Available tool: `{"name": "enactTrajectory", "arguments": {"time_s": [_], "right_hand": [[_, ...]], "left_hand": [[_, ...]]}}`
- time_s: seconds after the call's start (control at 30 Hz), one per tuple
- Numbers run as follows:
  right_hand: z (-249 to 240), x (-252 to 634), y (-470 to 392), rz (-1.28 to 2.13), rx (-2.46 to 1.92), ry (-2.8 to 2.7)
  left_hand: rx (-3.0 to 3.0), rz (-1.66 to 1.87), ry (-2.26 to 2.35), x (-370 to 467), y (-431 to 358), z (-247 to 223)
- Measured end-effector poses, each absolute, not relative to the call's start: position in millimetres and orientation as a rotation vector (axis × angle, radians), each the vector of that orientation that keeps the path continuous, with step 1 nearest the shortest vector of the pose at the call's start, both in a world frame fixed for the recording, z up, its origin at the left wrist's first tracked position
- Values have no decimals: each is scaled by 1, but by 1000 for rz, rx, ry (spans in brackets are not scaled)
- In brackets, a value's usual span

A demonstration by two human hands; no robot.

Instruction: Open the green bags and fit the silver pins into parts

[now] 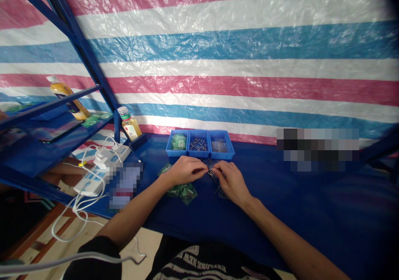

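Observation:
Just in front of the blue bins, my left hand (186,170) and my right hand (231,182) meet with their fingertips nearly touching. Both are closed in a pinch; whatever is between the fingers is too small to make out. Small metal pins (211,172) show at and below the fingertips, and I cannot tell which are held and which lie on the table. Green packets (188,193) lie beneath and beside my left hand. A clear little bag (222,192) is partly hidden by my right hand.
Three joined blue bins hold green packets (178,142), dark metal pins (198,144) and clear bags (219,145). Leftward on the blue table (280,213) are a power strip (90,182) with white cables, a blurred-out phone-like object (125,184) and a bottle (129,124). Blue frame bars (90,63) rise there.

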State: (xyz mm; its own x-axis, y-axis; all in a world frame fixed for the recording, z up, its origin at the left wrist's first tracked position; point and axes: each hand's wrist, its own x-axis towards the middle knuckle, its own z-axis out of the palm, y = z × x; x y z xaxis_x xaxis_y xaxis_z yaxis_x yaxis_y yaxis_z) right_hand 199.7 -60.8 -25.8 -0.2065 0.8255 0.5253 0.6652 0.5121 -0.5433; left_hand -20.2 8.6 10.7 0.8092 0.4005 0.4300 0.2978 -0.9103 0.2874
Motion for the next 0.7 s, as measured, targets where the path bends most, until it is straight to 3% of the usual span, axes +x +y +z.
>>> {"name": "enactTrajectory", "arguments": {"time_s": [0.7], "right_hand": [[-28,201,-60,268,-1225,-1935]], "left_hand": [[2799,724,562,-20,8,9]]}}
